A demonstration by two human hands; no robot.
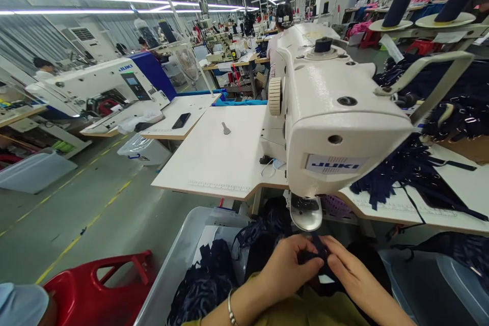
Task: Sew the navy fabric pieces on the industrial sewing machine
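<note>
In front of the sewing machine [344, 127], both hands pinch a dark navy fabric strap [318, 244]. My left hand [288, 265] has its thumb and fingers closed on the strap's left part. Close beside it, my right hand [346, 265] grips the strap from the right, thumb and fingers pressed together. The round metal plate [306, 213] under the machine head sits just above my fingers. Part of the strap is hidden behind the fingers. A small white patch [326, 279] shows below the strap, and I cannot make out what it is.
A clear plastic bin [171, 260] with navy straps [208, 285] stands at lower left, beside a red plastic chair [103, 285]. The white table [214, 158] carries a small grey metal piece [225, 128]. More navy straps [397, 173] lie right of the machine. Another bin [431, 275] is at lower right.
</note>
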